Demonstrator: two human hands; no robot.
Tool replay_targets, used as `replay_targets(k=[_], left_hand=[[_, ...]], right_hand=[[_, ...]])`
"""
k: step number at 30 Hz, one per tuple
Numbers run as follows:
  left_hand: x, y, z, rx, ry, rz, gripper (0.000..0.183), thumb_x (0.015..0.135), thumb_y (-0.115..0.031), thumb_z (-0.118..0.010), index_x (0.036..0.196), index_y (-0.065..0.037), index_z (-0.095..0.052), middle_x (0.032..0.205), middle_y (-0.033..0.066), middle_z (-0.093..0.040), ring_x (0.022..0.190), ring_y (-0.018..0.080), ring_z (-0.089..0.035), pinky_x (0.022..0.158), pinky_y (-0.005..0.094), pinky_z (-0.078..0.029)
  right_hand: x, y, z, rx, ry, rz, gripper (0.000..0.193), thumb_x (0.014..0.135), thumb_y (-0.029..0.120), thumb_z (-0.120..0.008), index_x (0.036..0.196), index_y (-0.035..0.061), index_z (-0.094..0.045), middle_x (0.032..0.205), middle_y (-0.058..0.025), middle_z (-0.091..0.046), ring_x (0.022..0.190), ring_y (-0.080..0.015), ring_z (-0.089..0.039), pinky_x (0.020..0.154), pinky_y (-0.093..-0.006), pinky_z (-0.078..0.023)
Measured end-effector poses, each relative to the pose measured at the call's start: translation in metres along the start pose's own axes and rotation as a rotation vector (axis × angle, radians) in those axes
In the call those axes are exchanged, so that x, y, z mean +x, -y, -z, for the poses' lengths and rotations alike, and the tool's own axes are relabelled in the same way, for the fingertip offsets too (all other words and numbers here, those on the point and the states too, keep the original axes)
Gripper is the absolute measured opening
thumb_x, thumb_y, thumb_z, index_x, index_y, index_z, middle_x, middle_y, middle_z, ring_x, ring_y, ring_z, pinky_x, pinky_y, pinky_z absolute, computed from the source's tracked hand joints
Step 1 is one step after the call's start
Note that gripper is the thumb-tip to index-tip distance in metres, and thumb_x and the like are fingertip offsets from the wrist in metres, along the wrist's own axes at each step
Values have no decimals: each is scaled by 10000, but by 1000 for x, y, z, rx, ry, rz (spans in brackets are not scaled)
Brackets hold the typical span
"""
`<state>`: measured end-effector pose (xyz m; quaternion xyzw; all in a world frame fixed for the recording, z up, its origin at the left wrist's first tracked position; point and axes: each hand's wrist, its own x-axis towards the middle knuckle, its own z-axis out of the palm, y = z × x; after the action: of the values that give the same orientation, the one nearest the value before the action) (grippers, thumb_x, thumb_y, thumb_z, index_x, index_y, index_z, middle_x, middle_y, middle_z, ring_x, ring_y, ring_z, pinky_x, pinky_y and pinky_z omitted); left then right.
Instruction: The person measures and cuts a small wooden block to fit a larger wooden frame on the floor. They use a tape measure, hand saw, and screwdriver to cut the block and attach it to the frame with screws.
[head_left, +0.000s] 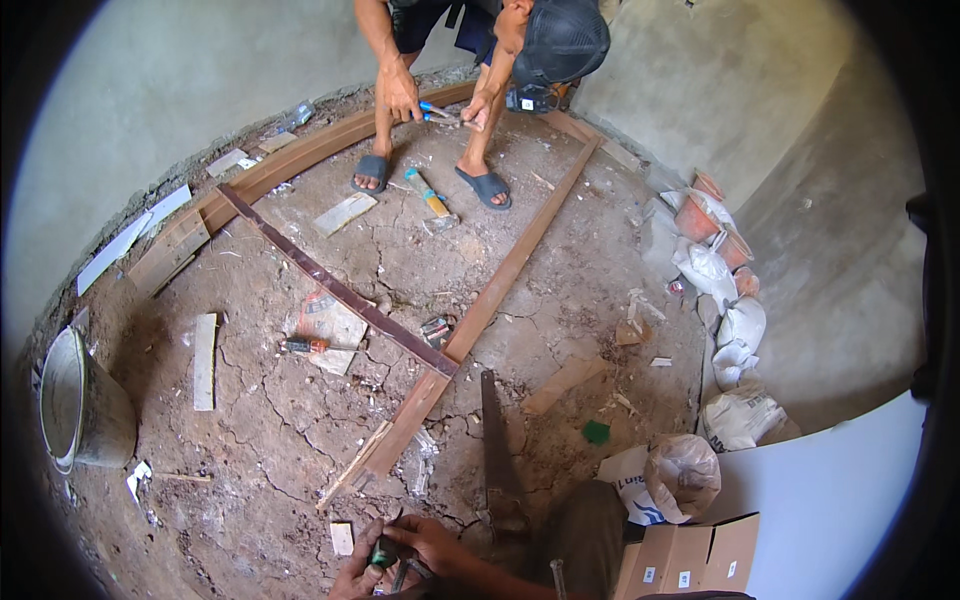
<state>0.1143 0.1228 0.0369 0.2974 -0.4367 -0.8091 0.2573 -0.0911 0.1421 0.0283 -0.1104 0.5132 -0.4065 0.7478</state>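
Observation:
At the bottom edge my left hand [352,580] and my right hand [436,548] come together, fingers closed round a small tool with a green handle [381,554]; its exact kind is hidden by the fingers. Dark metal pieces [405,574] show just below my right hand. A small pale wood block [342,539] lies beside my left hand. To the right of my hands, a handsaw [501,460] rests on the ground near my knee. Ahead, a brown wooden frame has a long beam [520,250] joined by a darker crosspiece [335,285].
A co-worker [490,60] squats at the far side, holding blue-handled pliers [432,110]. A bucket [95,400] stands left. A screwdriver [303,345] and a yellow-and-teal tube [428,192] lie on cracked ground. White sacks [740,325] and a cardboard box [685,562] line the right.

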Motion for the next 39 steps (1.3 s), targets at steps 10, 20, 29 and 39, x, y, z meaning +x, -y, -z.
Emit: replay_targets(k=[10,20,29,39], left_hand=[[-14,52,29,67,30,171,710,933,-171,-816,1505,-62,-408,1322,146,-634,1250,236,-617,1060,406,-489],[0,25,21,120,-9,399,628,993,-132,-728,1556,-28,-469,1460,70,-605,1381,206,-530,1166,339,-419],[-9,58,28,-66,171,338,477,1073,-298,-625,1456,-38,-510,1322,77,-574,1309,187,-480,1140,368,-379],[3,72,4,367,59,319,959,961,-582,-696,1628,-28,-285,1667,278,-273,1601,416,-114,1294,474,-85]], right_hand=[[10,-30,45,-224,178,-172,410,1003,290,-729,1278,-1,-641,1167,-103,-686,1024,-181,-658,929,-343,-528],[-31,19,7,-1123,-526,895,594,892,227,-765,1434,64,-584,1443,-190,-567,1244,-338,-582,1067,-459,-451],[-29,23,24,-859,381,339,326,919,169,-741,1211,26,-740,1239,-130,-716,1165,-295,-648,1049,-397,-485],[-4,2,45,-744,73,195,213,884,128,-815,1040,-3,-753,988,-123,-775,931,-183,-715,874,-340,-552]])
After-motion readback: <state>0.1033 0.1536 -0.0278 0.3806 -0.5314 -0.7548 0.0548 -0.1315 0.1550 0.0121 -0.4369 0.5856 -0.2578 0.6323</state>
